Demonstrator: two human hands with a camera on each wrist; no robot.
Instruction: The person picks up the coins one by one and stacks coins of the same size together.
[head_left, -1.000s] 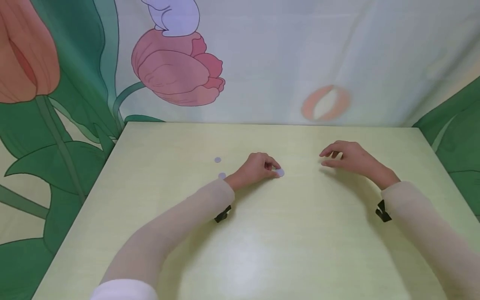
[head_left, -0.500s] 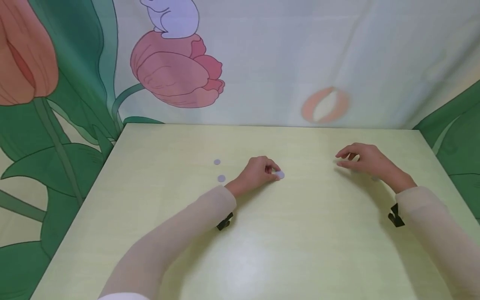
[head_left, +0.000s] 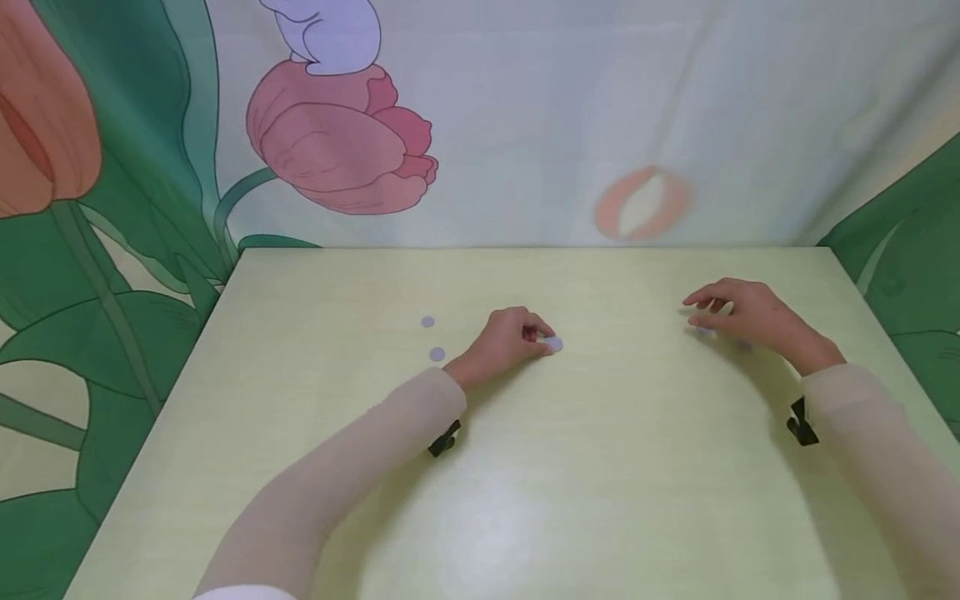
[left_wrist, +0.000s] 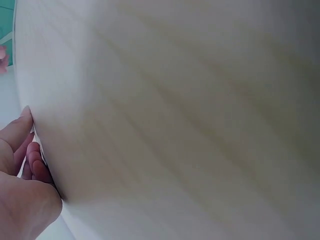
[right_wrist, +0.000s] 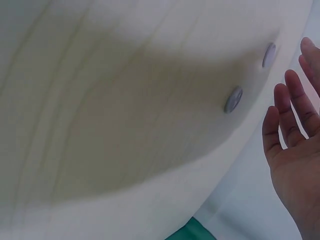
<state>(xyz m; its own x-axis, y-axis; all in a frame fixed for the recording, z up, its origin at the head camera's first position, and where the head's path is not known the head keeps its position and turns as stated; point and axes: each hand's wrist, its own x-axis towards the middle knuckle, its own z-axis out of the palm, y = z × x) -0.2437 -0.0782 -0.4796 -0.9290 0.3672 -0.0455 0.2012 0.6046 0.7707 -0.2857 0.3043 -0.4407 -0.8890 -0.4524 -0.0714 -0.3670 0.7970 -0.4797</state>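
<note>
My left hand (head_left: 506, 346) pinches a small round pale lilac disc (head_left: 554, 343) between thumb and fingertips, close to the tabletop near the middle. In the left wrist view the thumb and curled fingers of the left hand (left_wrist: 25, 175) are at the left edge; the disc is hidden there. The right hand (head_left: 757, 312) hovers over the right part of the table, fingers loosely bent and holding nothing. Beneath it lie two similar discs, one by the thumb (head_left: 705, 331) and another under the palm (head_left: 743, 345). The right wrist view shows this pair, a nearer disc (right_wrist: 233, 99) and a farther disc (right_wrist: 269, 55).
Two more lilac discs lie left of the left wrist, an upper disc (head_left: 427, 322) and a lower disc (head_left: 437, 354). The pale wooden table (head_left: 570, 483) ends at a printed curtain (head_left: 510, 125) behind it.
My right hand has moved to the right, and two discs have come into sight beneath it. The left hand stays in place with its disc.
</note>
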